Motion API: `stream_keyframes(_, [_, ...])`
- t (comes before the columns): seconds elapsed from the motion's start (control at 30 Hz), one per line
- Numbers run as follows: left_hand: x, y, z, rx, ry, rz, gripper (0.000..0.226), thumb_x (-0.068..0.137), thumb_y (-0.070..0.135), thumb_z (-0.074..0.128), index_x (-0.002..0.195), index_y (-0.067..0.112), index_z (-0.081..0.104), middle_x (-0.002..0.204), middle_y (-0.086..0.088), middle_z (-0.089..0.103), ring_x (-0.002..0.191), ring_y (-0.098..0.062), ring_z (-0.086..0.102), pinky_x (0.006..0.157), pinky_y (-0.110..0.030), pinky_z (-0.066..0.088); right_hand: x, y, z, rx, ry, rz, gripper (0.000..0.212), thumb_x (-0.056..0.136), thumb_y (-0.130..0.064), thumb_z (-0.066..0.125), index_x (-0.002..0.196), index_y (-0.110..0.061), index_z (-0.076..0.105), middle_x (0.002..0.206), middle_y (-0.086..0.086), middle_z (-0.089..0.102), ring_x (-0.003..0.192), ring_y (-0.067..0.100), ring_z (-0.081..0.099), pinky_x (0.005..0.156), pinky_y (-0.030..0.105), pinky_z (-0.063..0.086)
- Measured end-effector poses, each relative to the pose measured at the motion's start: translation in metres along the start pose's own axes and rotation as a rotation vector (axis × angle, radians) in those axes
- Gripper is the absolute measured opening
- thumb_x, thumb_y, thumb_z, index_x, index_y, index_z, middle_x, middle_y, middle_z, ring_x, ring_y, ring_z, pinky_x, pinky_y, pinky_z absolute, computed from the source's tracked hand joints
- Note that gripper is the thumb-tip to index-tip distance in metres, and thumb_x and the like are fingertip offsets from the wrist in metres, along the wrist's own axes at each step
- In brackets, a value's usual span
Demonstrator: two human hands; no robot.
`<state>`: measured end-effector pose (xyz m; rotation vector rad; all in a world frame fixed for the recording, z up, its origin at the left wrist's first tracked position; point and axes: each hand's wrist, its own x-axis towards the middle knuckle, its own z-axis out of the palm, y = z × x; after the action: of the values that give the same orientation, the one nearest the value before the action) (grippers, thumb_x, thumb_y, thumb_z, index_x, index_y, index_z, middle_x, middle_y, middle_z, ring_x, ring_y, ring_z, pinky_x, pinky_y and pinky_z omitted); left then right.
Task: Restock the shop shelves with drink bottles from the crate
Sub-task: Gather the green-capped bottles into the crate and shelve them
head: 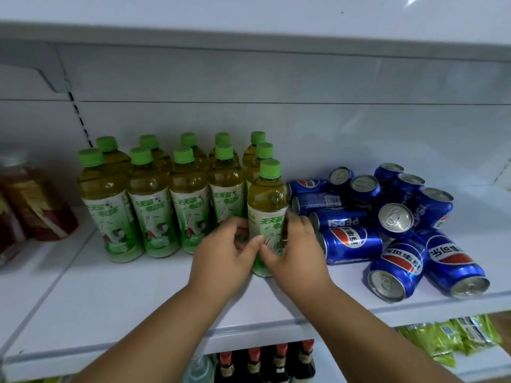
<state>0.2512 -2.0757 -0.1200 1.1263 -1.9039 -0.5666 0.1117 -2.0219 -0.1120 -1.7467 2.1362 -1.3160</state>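
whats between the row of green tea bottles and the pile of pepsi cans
In the head view, one green-capped bottle stands upright there, held low down by the left hand and right hand. It nearly touches the blue cans.

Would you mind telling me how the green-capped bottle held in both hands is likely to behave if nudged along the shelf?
The bottle looks full, so probably heavy for its size. Tall and narrow, it may tip rather than slide. The loose pile of blue cans beside it would likely roll if bumped.
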Motion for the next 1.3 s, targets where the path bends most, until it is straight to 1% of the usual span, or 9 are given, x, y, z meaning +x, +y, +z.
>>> stream_keyframes(0.17, [0.003,0.001,0.006,0.000,0.005,-0.009,0.019,0.087,0.041,0.074,0.097,0.041,0.058,0.082,0.024,0.065,0.076,0.007,0.063,0.061,-0.016,0.048,0.004,0.003,-0.003,0.003,0.001,0.008,0.056,0.080,-0.034,0.078,0.127,-0.017,0.052,0.108,-0.010,0.039,0.096,0.006,0.043,0.082,0.023,0.042])
stream_keyframes(0.3, [0.005,0.002,0.009,0.018,0.007,-0.021,0.021,0.087,0.041,0.073,0.103,0.032,0.064,0.086,0.017,0.069,0.073,0.006,0.062,0.064,-0.023,0.053,0.008,0.005,-0.004,-0.001,-0.017,0.027,0.057,0.081,-0.034,0.077,0.128,-0.016,0.051,0.118,-0.001,0.046,0.105,0.016,0.051,0.086,0.031,0.048])
stream_keyframes(0.43, [0.005,0.002,0.010,0.032,0.009,-0.021,0.023,0.088,0.042,0.072,0.106,0.030,0.064,0.088,0.015,0.070,0.073,0.005,0.062,0.062,-0.019,0.049,0.009,0.005,-0.005,-0.015,-0.038,0.033,0.060,0.081,-0.035,0.076,0.131,-0.016,0.049,0.123,0.002,0.047,0.112,0.020,0.052,0.088,0.036,0.050])
stream_keyframes(0.63, [0.007,0.002,0.009,0.061,0.018,-0.008,0.021,0.088,0.042,0.071,0.103,0.029,0.064,0.088,0.013,0.070,0.075,0.002,0.062,0.061,-0.014,0.045,0.010,0.004,-0.004,-0.026,-0.034,0.037,0.060,0.081,-0.037,0.075,0.130,-0.016,0.049,0.122,0.002,0.048,0.111,0.020,0.052,0.083,0.030,0.044])
stream_keyframes(0.8, [0.007,0.001,0.009,0.049,0.027,-0.008,0.021,0.088,0.040,0.072,0.104,0.028,0.066,0.090,0.012,0.071,0.078,-0.006,0.065,0.068,-0.027,0.055,0.011,0.003,-0.001,-0.037,-0.018,0.044,0.058,0.081,-0.039,0.075,0.128,-0.017,0.049,0.123,0.002,0.049,0.112,0.020,0.053,0.084,0.029,0.044])
stream_keyframes(1.0, [0.005,0.000,0.009,0.053,0.051,0.015,0.022,0.088,0.039,0.071,0.107,0.028,0.067,0.091,0.015,0.070,0.075,0.001,0.060,0.062,-0.011,0.043,0.011,0.003,0.002,-0.050,-0.011,0.047,0.059,0.082,-0.040,0.074,0.129,-0.017,0.048,0.124,0.002,0.050,0.112,0.020,0.053,0.082,0.026,0.039])
stream_keyframes(1.07, [0.006,0.000,0.008,0.062,0.046,0.016,0.022,0.089,0.040,0.071,0.107,0.028,0.067,0.090,0.014,0.069,0.073,0.000,0.058,0.062,-0.009,0.041,0.010,0.003,0.002,-0.053,-0.004,0.054,0.059,0.082,-0.039,0.075,0.129,-0.017,0.048,0.124,0.003,0.050,0.112,0.021,0.053,0.083,0.026,0.040])
stream_keyframes(1.2, [0.007,-0.001,0.007,0.065,0.030,0.012,0.021,0.090,0.041,0.070,0.107,0.030,0.065,0.086,0.020,0.063,0.070,0.013,0.051,0.060,-0.007,0.038,0.009,0.002,0.003,-0.046,-0.006,0.057,0.060,0.081,-0.038,0.076,0.130,-0.016,0.048,0.123,0.004,0.050,0.112,0.022,0.053,0.085,0.028,0.041])
stream_keyframes(1.3, [0.007,0.001,0.007,0.055,0.019,-0.001,0.020,0.091,0.039,0.069,0.107,0.030,0.064,0.086,0.020,0.063,0.071,0.008,0.053,0.061,-0.009,0.039,0.008,0.000,0.003,-0.042,-0.009,0.063,0.060,0.082,-0.037,0.075,0.130,-0.015,0.048,0.123,0.004,0.049,0.112,0.023,0.053,0.086,0.029,0.042])
